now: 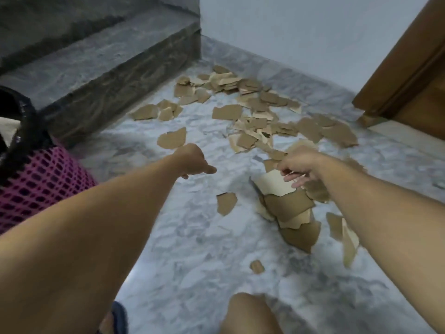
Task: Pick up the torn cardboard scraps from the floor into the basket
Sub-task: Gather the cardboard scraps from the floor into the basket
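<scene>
Just beneath the right hand [297, 163]'s loosely spread, empty fingers [296, 183], torn cardboard scraps [287, 203]; left hand [192, 160] curled, empty.

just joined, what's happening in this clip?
A person crouches on a marble floor strewn with torn cardboard scraps. The right hand reaches down over a stack of scraps close in front; whether its fingers hold any piece is blurred. The left hand hangs above the floor, fingers curled, nothing visible in its grip. A pink mesh basket with a black handle stands at the left. Most scraps still lie on the floor.
</scene>
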`<state>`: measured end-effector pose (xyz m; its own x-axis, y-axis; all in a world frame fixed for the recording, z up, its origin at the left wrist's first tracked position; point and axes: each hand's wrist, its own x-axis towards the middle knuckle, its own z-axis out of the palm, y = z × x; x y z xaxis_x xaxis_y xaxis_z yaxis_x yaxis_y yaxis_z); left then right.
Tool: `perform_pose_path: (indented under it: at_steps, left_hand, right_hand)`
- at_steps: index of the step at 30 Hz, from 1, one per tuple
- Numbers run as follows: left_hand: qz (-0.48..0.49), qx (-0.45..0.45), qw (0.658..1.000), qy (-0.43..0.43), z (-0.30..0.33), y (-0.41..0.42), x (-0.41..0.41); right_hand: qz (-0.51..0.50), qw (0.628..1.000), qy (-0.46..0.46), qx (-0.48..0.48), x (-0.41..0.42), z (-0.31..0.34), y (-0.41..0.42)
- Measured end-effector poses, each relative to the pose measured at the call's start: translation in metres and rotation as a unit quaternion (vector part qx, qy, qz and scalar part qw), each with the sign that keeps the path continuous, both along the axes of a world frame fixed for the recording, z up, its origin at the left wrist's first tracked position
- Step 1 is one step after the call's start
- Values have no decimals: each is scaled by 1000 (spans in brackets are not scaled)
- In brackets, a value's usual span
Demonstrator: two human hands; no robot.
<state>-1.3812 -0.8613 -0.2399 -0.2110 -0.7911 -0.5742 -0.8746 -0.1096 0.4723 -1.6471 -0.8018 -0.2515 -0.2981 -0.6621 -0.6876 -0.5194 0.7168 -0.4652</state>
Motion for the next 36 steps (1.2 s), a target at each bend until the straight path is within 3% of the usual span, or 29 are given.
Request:
perform_pose_path:
  at_steps: [4, 9, 14, 16, 18, 20, 21, 24, 26, 28, 32, 36]
  left_hand:
    - [-48, 38, 998, -4, -43, 1, -52]
    - [-108, 7, 994, -15, -95, 9, -114]
    - [-151, -41, 986, -59, -138, 18, -166]
    - [-133, -47, 987, -78, -151, 20, -185]
    - [-56, -14, 995, -80, -157, 23, -200]
    - [1, 9, 995, -98, -160, 25, -211]
    - [6, 9, 993, -117, -163, 25, -215]
    - [-26, -15, 984, -177, -171, 22, -219]
    - [-33, -22, 982, -183, -175, 19, -219]
    - [-30, -11, 987, -157, -177, 17, -220]
    - [-6, 26, 999, -26, -178, 15, -218]
    - [7, 41, 999, 18, -178, 10, -210]
  right_hand:
    - [-31, 996, 6, 85, -46, -38, 30]
    - [-111, 991, 76, 10, -90, -73, 56]
    - [-175, 971, 152, 52, -122, -111, 79]
    - [-253, 963, 94, 19, -127, -122, 84]
    - [-346, 938, -31, 12, -130, -133, 82]
    - [-383, 920, -87, 11, -130, -141, 75]
    - [-393, 917, -70, 0, -131, -147, 69]
    - [-367, 924, 108, -15, -130, -157, 52]
    - [-353, 922, 156, -13, -125, -153, 42]
    - [-338, 932, 131, -24, -120, -152, 32]
    - [-371, 928, 31, -29, -119, -161, 15]
    - [-365, 928, -76, -17, -154, -226, 12]
